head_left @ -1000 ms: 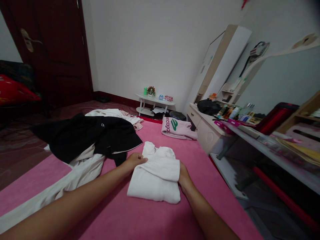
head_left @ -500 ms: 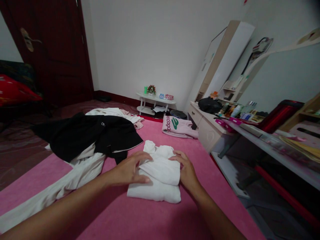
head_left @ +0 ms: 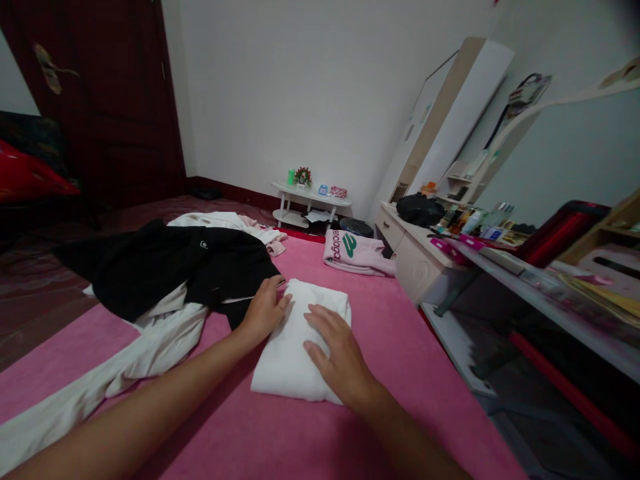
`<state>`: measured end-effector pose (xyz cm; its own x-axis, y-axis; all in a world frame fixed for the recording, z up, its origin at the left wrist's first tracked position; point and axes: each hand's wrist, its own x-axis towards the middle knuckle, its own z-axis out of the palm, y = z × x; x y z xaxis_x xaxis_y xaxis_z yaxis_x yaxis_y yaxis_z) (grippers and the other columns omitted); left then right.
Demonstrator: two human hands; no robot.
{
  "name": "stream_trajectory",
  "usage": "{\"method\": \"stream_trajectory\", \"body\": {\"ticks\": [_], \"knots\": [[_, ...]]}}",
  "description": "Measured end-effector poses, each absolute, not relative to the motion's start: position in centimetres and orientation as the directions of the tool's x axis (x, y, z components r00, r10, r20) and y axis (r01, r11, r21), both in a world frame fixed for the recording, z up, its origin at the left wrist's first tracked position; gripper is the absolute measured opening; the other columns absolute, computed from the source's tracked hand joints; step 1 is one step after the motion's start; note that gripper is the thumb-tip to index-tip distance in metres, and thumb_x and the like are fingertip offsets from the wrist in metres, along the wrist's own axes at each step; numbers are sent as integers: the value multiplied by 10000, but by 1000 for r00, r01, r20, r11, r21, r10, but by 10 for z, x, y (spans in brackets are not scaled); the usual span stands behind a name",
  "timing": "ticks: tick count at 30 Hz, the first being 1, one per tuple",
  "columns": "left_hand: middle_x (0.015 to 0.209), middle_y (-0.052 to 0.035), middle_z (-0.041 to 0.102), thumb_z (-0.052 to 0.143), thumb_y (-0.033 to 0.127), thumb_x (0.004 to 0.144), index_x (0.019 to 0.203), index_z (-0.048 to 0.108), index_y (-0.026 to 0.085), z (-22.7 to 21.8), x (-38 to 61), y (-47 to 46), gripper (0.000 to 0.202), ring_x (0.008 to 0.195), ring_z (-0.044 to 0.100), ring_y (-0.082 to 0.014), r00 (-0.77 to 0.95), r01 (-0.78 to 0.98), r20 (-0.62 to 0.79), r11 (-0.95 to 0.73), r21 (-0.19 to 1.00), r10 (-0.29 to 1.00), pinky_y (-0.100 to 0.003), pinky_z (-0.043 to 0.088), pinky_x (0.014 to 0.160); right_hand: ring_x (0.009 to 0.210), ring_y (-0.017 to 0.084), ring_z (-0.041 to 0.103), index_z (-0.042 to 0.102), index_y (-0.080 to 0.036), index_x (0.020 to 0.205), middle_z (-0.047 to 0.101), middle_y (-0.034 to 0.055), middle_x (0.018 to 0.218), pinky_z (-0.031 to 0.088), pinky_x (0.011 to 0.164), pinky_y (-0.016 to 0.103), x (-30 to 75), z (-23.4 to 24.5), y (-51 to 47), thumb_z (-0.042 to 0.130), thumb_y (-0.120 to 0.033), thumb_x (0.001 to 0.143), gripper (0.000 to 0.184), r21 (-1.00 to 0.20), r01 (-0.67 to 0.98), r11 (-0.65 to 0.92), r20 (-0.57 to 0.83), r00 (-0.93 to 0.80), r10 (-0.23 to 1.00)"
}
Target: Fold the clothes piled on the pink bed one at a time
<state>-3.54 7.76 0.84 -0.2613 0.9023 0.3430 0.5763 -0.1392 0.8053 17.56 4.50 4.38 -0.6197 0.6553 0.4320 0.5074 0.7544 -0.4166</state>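
A white garment (head_left: 287, 363), folded into a neat flat rectangle, lies on the pink bed cover (head_left: 400, 373) in front of me. My left hand (head_left: 265, 310) rests at its upper left edge, fingers apart and gripping nothing. Over the right half of the cloth is my right hand (head_left: 337, 353), its fingers spread on or just above the top layer. What kind of garment it is, the folds do not show.
To the left lie a black garment (head_left: 230, 263) and a white one with a long sleeve (head_left: 150, 357). A folded pink sweatshirt (head_left: 357, 253) sits at the far edge. Beyond stands a low white table (head_left: 310, 193); a dresser (head_left: 415, 267) and desk (head_left: 545, 300) line the right side.
The loose upper part of the white garment now lies flat, squaring its outline. My left hand has shifted to the upper left edge, and my right hand has come in over the cloth.
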Motion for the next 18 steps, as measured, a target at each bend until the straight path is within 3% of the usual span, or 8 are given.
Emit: {"method": "stream_trajectory", "body": {"ticks": [3, 5, 8, 12, 15, 18], "knots": [[1362, -109, 499, 453, 327, 917, 1256, 548, 192, 19, -21, 57, 378, 1277, 453, -239, -48, 674, 485, -330, 661, 873, -401, 343, 1082, 1416, 283, 235, 360, -213, 1439, 283, 106, 1532, 245, 1124, 554, 169, 25, 32, 513, -302, 893, 574, -356, 573, 738, 280, -688, 670], [1449, -99, 425, 422, 399, 941, 1309, 527, 214, 20, -7, 40, 425, 1355, 363, -249, 165, 697, 452, -428, 576, 877, -422, 292, 1124, 1429, 307, 178, 329, -176, 1459, 242, 134, 1540, 231, 1121, 580, 169, 9, 25, 493, -269, 889, 601, -323, 589, 741, 299, -679, 670], [1554, -98, 235, 438, 501, 923, 1459, 336, 244, 10, 9, 15, 603, 1428, 201, -283, 350, 714, 345, -486, 504, 871, -480, 215, 1154, 1431, 333, 139, 303, -149, 1474, 248, 144, 1532, 213, 1129, 589, 176, -9, 7, 505, -218, 846, 663, -323, 534, 781, 384, -681, 624], [1576, -80, 134, 457, 560, 897, 1509, 163, 289, -1, 16, 3, 731, 1445, 105, -302, 399, 708, 302, -500, 498, 866, -539, 148, 1154, 1422, 358, 162, 252, -150, 1493, 237, 126, 1537, 249, 1131, 579, 190, -10, -16, 580, -250, 789, 784, -445, 467, 765, 351, -695, 628], [1569, -68, 166, 405, 551, 924, 1508, 155, 294, -1, 13, 16, 685, 1446, 116, -276, 425, 680, 268, -501, 536, 865, -524, 120, 1160, 1424, 300, 204, 199, -176, 1506, 217, 100, 1548, 263, 1148, 511, 198, -6, -6, 556, -268, 827, 772, -499, 506, 703, 286, -670, 685], [1561, -56, 203, 325, 529, 958, 1497, 204, 294, -2, 6, 41, 601, 1447, 123, -240, 423, 684, 237, -480, 550, 875, -495, 89, 1167, 1435, 244, 184, 136, -207, 1515, 187, 80, 1560, 194, 1165, 497, 200, -7, 32, 435, -366, 930, 676, -498, 599, 627, 208, -619, 757]]}}
